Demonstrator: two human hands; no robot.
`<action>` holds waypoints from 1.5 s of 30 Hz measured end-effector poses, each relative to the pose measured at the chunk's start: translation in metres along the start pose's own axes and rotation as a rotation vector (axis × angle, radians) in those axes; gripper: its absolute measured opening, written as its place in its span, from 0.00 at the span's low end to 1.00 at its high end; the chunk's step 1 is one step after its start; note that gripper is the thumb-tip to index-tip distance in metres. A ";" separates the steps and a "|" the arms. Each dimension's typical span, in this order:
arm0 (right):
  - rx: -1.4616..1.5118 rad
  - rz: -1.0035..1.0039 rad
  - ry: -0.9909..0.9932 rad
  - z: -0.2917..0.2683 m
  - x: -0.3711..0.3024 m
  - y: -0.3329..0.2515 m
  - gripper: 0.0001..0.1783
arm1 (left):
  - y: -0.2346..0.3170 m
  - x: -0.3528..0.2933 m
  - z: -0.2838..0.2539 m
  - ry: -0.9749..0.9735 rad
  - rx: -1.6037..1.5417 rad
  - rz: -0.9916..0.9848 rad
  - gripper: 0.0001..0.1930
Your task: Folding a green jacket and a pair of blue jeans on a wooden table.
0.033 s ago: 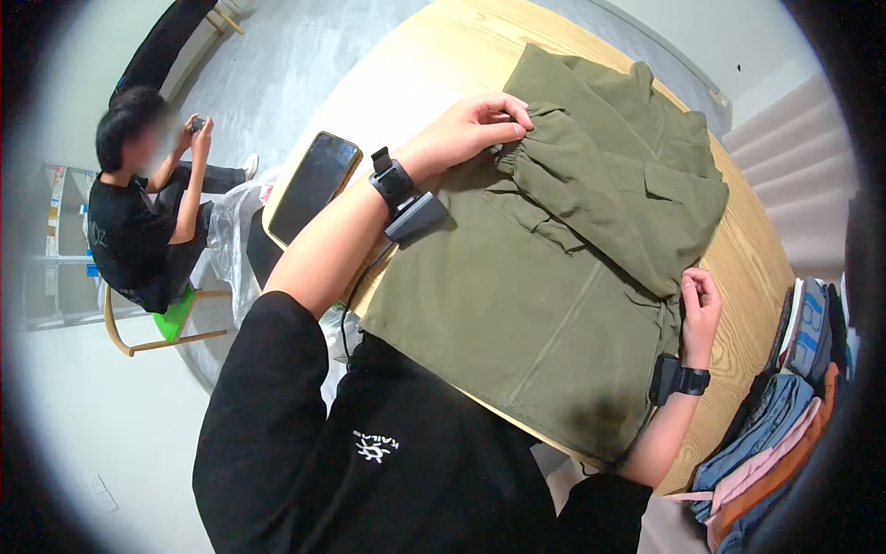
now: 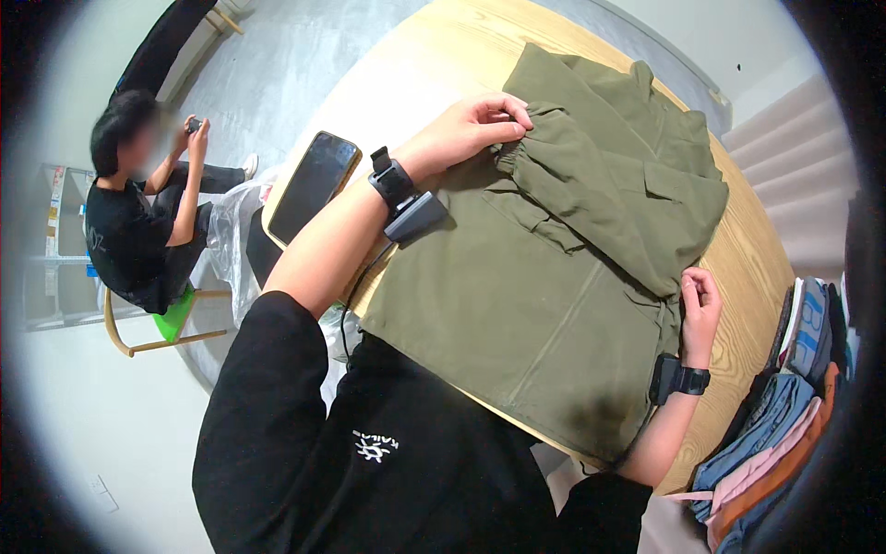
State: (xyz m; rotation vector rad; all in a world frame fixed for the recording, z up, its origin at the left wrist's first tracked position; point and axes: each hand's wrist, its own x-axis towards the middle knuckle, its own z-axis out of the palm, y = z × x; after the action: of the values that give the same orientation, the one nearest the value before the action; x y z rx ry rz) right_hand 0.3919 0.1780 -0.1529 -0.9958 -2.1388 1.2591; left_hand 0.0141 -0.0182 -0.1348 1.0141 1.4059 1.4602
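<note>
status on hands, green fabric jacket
Left hand pinching cuff of green fabric jacket; right hand at its edge. Sleeve across jacket body. Black rectangular phone off jacket.

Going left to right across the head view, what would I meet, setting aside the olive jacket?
Seated person → dark phone → left hand → right hand → pile of clothes.

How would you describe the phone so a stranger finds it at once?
Start at the light wooden table and go to its left edge, beside the camera wearer's left forearm. The phone lies there: a flat dark rectangle, screen up, unlike the soft olive jacket and the small grey device strapped on that arm.
</note>
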 end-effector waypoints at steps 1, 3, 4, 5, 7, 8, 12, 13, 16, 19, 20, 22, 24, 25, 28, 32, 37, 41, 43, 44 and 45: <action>-0.002 0.003 0.003 0.001 0.001 0.001 0.04 | 0.000 0.000 0.000 -0.001 0.019 0.018 0.04; 0.001 -0.023 0.025 -0.002 -0.003 0.002 0.04 | -0.003 0.004 0.001 -0.016 0.035 0.042 0.04; -0.016 -0.009 0.041 -0.003 -0.004 0.001 0.04 | -0.005 0.005 0.000 -0.014 0.065 0.066 0.04; -0.012 -0.008 0.029 -0.001 -0.003 -0.002 0.04 | -0.004 0.003 0.001 0.007 0.055 0.030 0.04; 0.002 -0.018 0.019 0.003 0.000 -0.004 0.05 | -0.001 0.001 -0.001 0.030 0.116 0.043 0.04; 0.013 -0.032 0.015 0.006 0.002 -0.002 0.05 | 0.000 -0.002 -0.002 0.042 0.125 0.045 0.04; 0.043 -0.009 0.031 0.004 -0.001 -0.003 0.05 | -0.003 0.002 -0.001 0.036 0.095 0.023 0.04; 0.039 0.007 0.028 0.002 -0.003 -0.005 0.05 | -0.005 0.004 0.000 0.040 0.117 0.043 0.04; 0.059 -0.016 0.017 0.006 -0.002 -0.005 0.04 | -0.001 0.001 0.000 0.007 0.130 0.047 0.04; 0.085 -0.023 0.005 0.007 0.001 -0.003 0.04 | -0.002 -0.001 -0.003 0.065 0.152 0.044 0.03; 0.094 -0.028 -0.002 0.006 0.000 -0.002 0.04 | -0.002 0.001 -0.001 0.054 0.148 0.043 0.03; 0.086 -0.008 0.006 0.003 -0.001 -0.002 0.04 | 0.001 0.001 0.003 0.065 0.086 0.017 0.04; 0.079 -0.021 0.003 0.004 -0.001 -0.005 0.04 | -0.004 0.003 0.000 0.050 0.085 0.022 0.04; 0.077 -0.020 0.006 0.006 0.001 -0.004 0.04 | -0.007 0.003 -0.003 0.041 0.085 0.029 0.03; 0.080 -0.036 0.032 0.006 0.000 0.000 0.05 | -0.009 0.006 -0.006 0.036 0.109 0.034 0.03; 0.080 -0.052 -0.004 0.005 0.004 0.002 0.06 | -0.007 0.005 -0.006 0.070 0.176 0.083 0.05; 0.107 -0.021 -0.007 0.003 -0.003 -0.009 0.07 | -0.008 0.008 -0.004 0.071 0.357 0.183 0.10; -0.066 -0.041 -0.031 -0.004 -0.031 -0.045 0.08 | 0.003 0.003 -0.004 0.080 0.558 0.235 0.14; -0.183 -0.060 -0.058 -0.007 -0.055 -0.064 0.10 | 0.021 -0.019 0.000 0.122 0.684 0.243 0.15; -0.220 -0.077 -0.076 -0.005 -0.069 -0.072 0.11 | 0.033 -0.040 -0.001 0.137 0.690 0.236 0.15; -0.225 -0.090 -0.112 -0.005 -0.086 -0.084 0.12 | 0.043 -0.060 -0.003 0.110 0.742 0.266 0.16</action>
State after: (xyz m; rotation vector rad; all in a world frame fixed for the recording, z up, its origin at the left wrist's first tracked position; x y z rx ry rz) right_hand 0.4199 0.0876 -0.0789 -0.9248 -2.4254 1.0720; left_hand 0.0280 -0.0762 -0.0923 1.6435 2.0209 1.1898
